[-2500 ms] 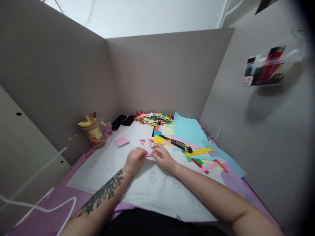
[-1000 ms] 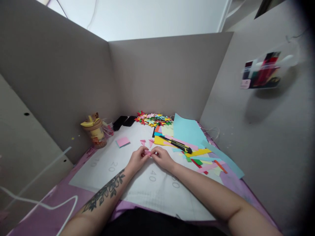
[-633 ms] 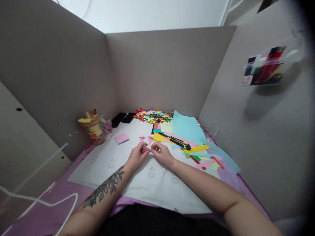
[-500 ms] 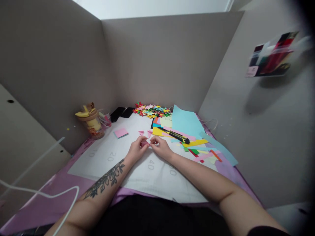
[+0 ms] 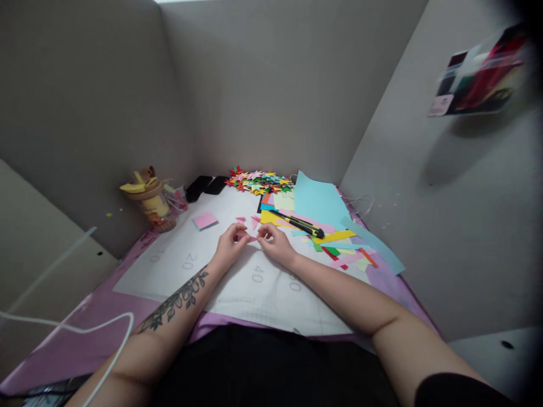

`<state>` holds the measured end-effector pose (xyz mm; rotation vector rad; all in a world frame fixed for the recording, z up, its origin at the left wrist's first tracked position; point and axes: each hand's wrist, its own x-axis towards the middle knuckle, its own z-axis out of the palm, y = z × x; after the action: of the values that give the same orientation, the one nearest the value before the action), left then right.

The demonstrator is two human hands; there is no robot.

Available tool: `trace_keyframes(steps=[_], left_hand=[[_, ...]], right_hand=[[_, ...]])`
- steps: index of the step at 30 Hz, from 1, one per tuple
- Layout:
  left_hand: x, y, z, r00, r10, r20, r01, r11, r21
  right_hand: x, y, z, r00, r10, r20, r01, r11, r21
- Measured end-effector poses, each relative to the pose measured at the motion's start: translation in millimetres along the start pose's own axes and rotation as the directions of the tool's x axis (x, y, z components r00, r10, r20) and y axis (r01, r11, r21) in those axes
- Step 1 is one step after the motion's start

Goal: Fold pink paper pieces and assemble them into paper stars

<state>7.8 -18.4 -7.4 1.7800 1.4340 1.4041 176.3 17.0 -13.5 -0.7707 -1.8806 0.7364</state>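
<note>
Between my two hands is a small folded piece of pink paper (image 5: 252,239), partly hidden by fingers. My left hand (image 5: 231,244) pinches its left end. At its right tip, the fingers of my right hand (image 5: 275,243) are closed on it as well. Just beyond my hands lie two small folded pink paper pieces (image 5: 255,222). A stack of square paper sheets (image 5: 205,221), pink on top with blue below, rests to the left of them. All of this is over a white sheet (image 5: 220,294) printed with numbers.
At the back is a heap of colourful folded paper stars (image 5: 258,182). A black and yellow utility knife (image 5: 301,225) lies on paper strips (image 5: 339,237) at the right, near a large light-blue sheet (image 5: 320,200). A yellow-brown cup (image 5: 153,206) and two black phones (image 5: 198,188) stand or lie back left.
The view has tilted down slightly. My hands have drawn a little apart, so more of the pink paper shows between them.
</note>
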Motion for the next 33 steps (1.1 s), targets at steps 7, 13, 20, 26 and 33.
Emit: trace_keyframes(steps=[7,13,20,26,33], left_hand=[[-4.0,1.7,2.0,0.999,0.037,0.019,-0.036,0.998,-0.055],[-4.5,5.0,2.7,0.999,0.049,-0.003,-0.049,0.999,-0.012],[-2.6,4.7,5.3,0.997,0.064,0.05,-0.063,0.998,-0.015],[-2.9,4.0,6.8,0.998,0.055,0.008,-0.055,0.998,-0.004],[-1.7,3.2,3.5,1.0,-0.01,-0.015,0.009,0.999,-0.047]], right_hand=[[-0.8,-0.9,0.5,1.0,-0.025,-0.013,0.024,0.999,-0.035],[-2.0,0.8,0.8,0.998,-0.063,-0.004,0.063,0.996,-0.058],[-0.9,2.4,7.1,0.995,-0.094,0.014,0.095,0.994,-0.052],[0.9,1.1,7.9,0.998,-0.056,-0.039,0.053,0.996,-0.073],[0.8,1.8,6.3,0.997,-0.026,-0.068,0.023,0.999,-0.041]])
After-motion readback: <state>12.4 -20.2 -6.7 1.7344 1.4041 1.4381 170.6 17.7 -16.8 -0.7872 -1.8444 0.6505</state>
